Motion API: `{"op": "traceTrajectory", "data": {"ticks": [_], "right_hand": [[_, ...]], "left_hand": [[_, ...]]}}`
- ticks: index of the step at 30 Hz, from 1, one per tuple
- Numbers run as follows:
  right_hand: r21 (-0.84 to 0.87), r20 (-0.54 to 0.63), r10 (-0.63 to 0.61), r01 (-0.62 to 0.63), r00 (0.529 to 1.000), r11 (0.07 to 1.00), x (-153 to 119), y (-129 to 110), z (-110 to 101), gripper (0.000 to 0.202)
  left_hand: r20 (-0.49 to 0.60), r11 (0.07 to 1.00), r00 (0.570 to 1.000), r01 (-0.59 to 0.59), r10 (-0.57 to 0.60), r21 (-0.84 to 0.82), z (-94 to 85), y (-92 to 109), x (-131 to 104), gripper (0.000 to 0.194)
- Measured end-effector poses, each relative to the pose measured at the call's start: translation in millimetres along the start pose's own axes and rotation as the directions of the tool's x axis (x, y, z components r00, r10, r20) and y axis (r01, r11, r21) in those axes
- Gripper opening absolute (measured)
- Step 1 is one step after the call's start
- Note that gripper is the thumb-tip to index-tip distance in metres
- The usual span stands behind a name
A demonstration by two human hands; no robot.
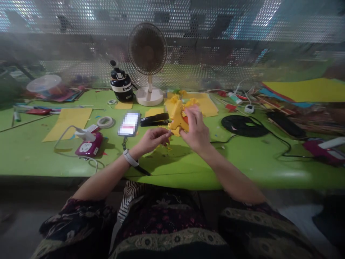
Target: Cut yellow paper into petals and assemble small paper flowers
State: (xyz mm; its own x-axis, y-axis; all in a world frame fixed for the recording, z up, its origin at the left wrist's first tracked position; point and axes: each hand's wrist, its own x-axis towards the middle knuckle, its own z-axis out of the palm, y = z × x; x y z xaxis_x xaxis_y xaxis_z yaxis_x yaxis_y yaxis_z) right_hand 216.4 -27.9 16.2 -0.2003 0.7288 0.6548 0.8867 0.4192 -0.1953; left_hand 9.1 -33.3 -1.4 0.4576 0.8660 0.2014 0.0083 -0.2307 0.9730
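In the middle of the green table [172, 176], my right hand [198, 131] is wrapped round a yellow glue gun [177, 117], its nozzle pointing down and left. My left hand [153, 141] is closed in a pinch just left of the nozzle, with small yellow paper bits beneath the fingers; what exactly it pinches is too small to make out. Behind the glue gun, yellow crumpled paper pieces [192, 101] lie on yellow sheets [209, 103]. A black stapler [154, 119] is just beyond my left hand.
A phone [129, 124], tape roll [105, 122] and purple power block [89, 145] sit left. A fan [149, 95] and black bottle [122, 88] stand behind. To the right are a black coiled object [242, 126], a cable, a dark phone-like object [285, 124] and coloured sheets [307, 90].
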Motion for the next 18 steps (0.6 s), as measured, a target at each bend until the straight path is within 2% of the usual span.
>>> {"op": "traceTrajectory", "data": {"ticks": [5, 8, 11, 18], "right_hand": [[-0.068, 0.064, 0.047, -0.043, 0.997, 0.997, 0, 6, 10, 0.049], [-0.105, 0.087, 0.065, -0.056, 0.994, 0.993, 0, 4, 11, 0.036], [-0.120, 0.050, 0.035, -0.029, 0.998, 0.992, -1, 1, 9, 0.034], [-0.086, -0.010, -0.032, 0.031, 0.999, 0.996, -3, -1, 7, 0.038]], "left_hand": [[0.015, 1.000, 1.000, -0.025, 0.025, 0.003, 3.1, -5, 0, 0.039], [0.016, 1.000, 1.000, 0.001, -0.001, -0.025, 5.3, -3, -1, 0.038], [0.006, 0.997, 0.999, 0.036, -0.036, -0.067, 6.7, 1, -1, 0.037], [-0.020, 0.990, 0.999, 0.033, -0.036, -0.134, 5.3, 12, -3, 0.035]]}}
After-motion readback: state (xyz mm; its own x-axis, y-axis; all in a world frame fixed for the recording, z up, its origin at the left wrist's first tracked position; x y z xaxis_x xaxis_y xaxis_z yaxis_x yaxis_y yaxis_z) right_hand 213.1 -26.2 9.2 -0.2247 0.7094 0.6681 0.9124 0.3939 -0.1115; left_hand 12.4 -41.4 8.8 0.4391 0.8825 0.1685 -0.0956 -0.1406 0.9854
